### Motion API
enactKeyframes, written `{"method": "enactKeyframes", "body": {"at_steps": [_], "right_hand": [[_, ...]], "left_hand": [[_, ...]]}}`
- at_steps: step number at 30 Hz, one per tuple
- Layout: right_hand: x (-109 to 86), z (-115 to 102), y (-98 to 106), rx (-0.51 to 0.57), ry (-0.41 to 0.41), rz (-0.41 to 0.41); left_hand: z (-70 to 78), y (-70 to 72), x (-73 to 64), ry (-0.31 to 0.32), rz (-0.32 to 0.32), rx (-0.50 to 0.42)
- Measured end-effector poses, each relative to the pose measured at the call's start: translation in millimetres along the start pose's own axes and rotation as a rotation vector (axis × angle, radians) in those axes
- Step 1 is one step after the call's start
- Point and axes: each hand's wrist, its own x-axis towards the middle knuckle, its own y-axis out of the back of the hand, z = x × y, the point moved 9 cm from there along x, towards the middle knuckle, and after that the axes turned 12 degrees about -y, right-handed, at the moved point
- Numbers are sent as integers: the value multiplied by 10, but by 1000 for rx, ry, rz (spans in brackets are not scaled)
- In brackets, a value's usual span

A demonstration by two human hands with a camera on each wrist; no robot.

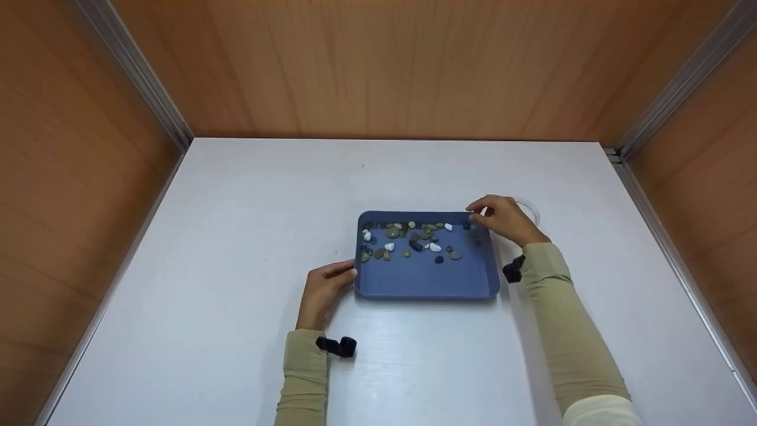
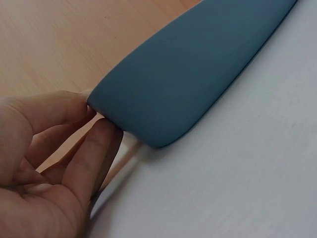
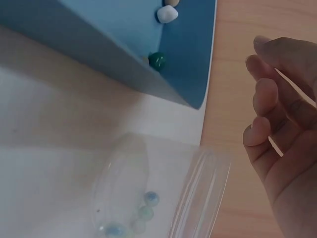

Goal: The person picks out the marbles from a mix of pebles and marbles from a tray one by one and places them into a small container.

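Observation:
A blue rectangular tray (image 1: 426, 279) holds many small stones and glass marbles, mostly spread over its far half. At its left side my left hand (image 1: 322, 291) grips the wall, fingers and thumb pressed at the edge in the left wrist view. My right hand (image 1: 504, 219) hovers by the far right corner, fingers loosely bent with nothing visible between them. Below that hand, a clear plastic jar (image 3: 195, 193) stands beside the tray, with several marbles (image 3: 146, 213) inside. A green marble (image 3: 157, 61) and a white stone (image 3: 167, 14) lie near the tray's corner.
The white table (image 1: 225, 284) is enclosed by wooden panels (image 1: 378, 71) at the back and both sides. Only the jar's curved rim (image 1: 528, 208) shows behind the right hand in the head view. Each wrist wears a small black camera (image 1: 340, 347).

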Motion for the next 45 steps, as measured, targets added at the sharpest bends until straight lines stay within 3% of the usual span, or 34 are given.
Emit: {"method": "enactKeyframes", "body": {"at_steps": [10, 20, 38, 45], "right_hand": [[74, -143, -129, 22, 37, -32], [141, -236, -257, 28, 20, -66], [194, -399, -511, 52, 89, -124], [208, -412, -611, 15, 85, -133]], "left_hand": [[18, -12, -8, -15, 5, -11], [5, -22, 14, -15, 19, 14], [10, -73, -4, -26, 2, -4], [16, -75, -15, -28, 3, 5]]}}
